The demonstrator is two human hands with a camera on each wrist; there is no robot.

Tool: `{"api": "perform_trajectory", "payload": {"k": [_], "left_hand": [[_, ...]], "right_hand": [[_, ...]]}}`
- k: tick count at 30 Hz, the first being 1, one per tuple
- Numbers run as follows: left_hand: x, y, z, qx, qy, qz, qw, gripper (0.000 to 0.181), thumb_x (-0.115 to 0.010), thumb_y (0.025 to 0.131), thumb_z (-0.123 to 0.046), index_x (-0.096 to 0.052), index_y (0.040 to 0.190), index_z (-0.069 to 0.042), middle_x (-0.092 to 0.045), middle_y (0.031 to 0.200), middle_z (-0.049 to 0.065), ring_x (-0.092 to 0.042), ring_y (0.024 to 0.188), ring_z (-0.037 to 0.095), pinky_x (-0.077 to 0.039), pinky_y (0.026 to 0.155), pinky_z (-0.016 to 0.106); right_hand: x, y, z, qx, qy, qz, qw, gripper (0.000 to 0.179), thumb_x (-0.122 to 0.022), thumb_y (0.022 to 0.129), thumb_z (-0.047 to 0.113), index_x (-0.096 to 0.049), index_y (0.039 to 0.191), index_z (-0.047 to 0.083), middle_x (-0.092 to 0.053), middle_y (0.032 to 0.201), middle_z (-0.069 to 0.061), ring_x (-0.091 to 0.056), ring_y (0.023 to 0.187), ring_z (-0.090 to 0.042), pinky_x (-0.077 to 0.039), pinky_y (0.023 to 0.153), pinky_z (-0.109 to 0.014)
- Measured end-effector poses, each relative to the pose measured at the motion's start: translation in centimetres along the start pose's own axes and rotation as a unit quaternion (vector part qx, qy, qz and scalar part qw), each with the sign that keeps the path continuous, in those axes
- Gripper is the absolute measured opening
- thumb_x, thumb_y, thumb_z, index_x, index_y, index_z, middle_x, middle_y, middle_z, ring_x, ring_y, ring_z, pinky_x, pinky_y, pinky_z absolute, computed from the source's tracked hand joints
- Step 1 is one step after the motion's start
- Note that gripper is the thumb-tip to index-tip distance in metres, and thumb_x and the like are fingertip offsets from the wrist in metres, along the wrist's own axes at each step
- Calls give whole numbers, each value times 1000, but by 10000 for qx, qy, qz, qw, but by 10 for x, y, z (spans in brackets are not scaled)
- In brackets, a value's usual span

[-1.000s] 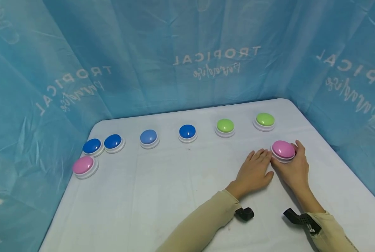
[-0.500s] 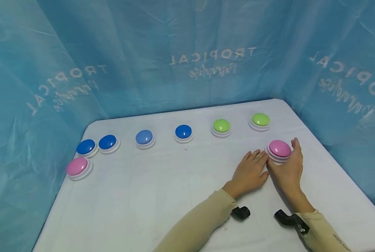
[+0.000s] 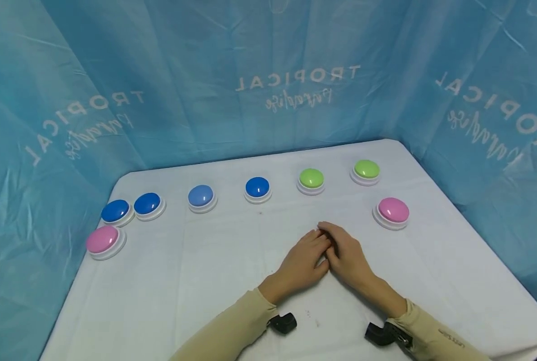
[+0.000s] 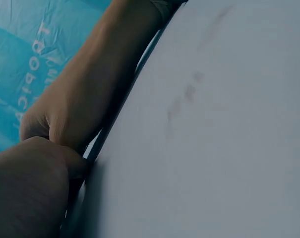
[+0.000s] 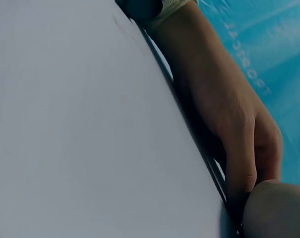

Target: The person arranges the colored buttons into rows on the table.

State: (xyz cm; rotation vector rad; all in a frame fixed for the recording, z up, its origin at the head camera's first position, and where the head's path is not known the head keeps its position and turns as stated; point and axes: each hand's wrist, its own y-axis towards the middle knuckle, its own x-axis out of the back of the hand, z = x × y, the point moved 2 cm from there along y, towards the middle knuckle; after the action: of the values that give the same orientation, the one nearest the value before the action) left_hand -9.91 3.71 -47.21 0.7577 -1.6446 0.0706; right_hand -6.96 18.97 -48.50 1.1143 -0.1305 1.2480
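Observation:
My left hand [image 3: 301, 264] and right hand [image 3: 350, 259] meet over the middle right of the white table [image 3: 223, 281]. Their fingertips touch, the right fingers partly over the left ones, and neither holds anything. Beyond the right hand sits a pink push button [image 3: 393, 210] on a white base, apart from both hands. In the left wrist view the right hand [image 4: 73, 109] reaches in from above. The right wrist view has the left hand [image 5: 239, 116] with fingers pointing down to the tabletop. Some fingertips are hidden where the hands overlap.
Along the back stand two green buttons [image 3: 311, 178] [image 3: 366, 169], a dark blue button [image 3: 257, 187] and a lighter blue button [image 3: 200, 195]. Two dark blue buttons [image 3: 115, 211] [image 3: 147, 203] and a pink button [image 3: 103, 239] cluster at the left edge. A blue printed curtain [image 3: 196, 100] surrounds the table.
My right hand has let go of the right pink button. Both hands have moved left and nearer, away from it. The camera view has shifted slightly.

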Motion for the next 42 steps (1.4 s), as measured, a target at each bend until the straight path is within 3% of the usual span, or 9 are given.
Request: {"api": "perform_trajectory", "payload": {"k": [6,15,21,24,26,32,34,39,42], "left_hand": [[17,-34,29,56,-696,-393,9968,28,-71,92,-14,-67,119,-11,-71,120,2,-59,128,22,-40,122,38],[40,-85,59,856,-1000,-452,9903,50,-72,99,-18,-61,146,-4,-58,155,13,-49,149,32,-38,124,50],[69,-134,88,1827,-1210,-838,9721,50,-73,97,-14,-63,146,-6,-57,157,9,-48,150,30,-39,123,51],[85,-158,102,2502,-1202,-1077,9546,48,-73,96,-12,-65,143,-5,-57,156,10,-49,149,31,-39,122,55],[96,-171,112,3063,-1089,-1276,9370,49,-73,96,-11,-63,144,-4,-55,157,14,-47,150,35,-37,122,58],[119,-194,141,4672,-705,-1905,8605,62,-67,99,-12,-45,154,4,-41,162,29,-35,154,47,-28,126,62],[121,-196,149,4898,-594,-2056,8451,64,-66,98,-13,-42,154,6,-40,161,31,-34,153,48,-28,126,62],[121,-198,167,5153,-486,-2469,8192,67,-66,94,-14,-43,153,8,-45,158,32,-38,151,47,-31,124,60],[125,-198,182,5334,-500,-2799,7966,67,-65,94,-15,-43,153,8,-47,156,31,-39,150,46,-30,124,61]], "right_hand": [[-34,14,25,84,358,702,9969,55,-68,87,-6,-60,141,-3,-61,146,-21,-56,141,-37,-47,113,-53],[-71,34,48,218,381,1222,9915,55,-72,90,3,-60,143,-3,-59,150,-20,-52,145,-35,-46,118,-52],[-107,51,73,372,496,1476,9871,54,-70,90,5,-61,142,-2,-60,150,-18,-52,146,-34,-45,118,-52],[-126,60,87,363,471,1682,9840,52,-67,92,7,-62,142,0,-60,151,-16,-52,147,-32,-44,120,-49],[-140,67,98,377,448,1829,9814,51,-66,93,8,-63,143,2,-60,152,-14,-51,148,-30,-43,121,-46],[-190,93,139,572,409,2163,9738,49,-67,94,11,-64,143,5,-60,153,-9,-50,148,-25,-41,123,-38],[-206,101,152,653,371,2225,9720,49,-67,94,13,-64,143,7,-61,152,-8,-51,148,-24,-41,123,-35],[-235,118,170,695,230,2253,9715,51,-68,96,17,-61,146,9,-61,152,-7,-53,146,-20,-41,122,-31],[-247,127,175,554,201,2315,9711,53,-67,98,19,-58,150,11,-59,155,-6,-52,147,-19,-41,122,-30]]}}
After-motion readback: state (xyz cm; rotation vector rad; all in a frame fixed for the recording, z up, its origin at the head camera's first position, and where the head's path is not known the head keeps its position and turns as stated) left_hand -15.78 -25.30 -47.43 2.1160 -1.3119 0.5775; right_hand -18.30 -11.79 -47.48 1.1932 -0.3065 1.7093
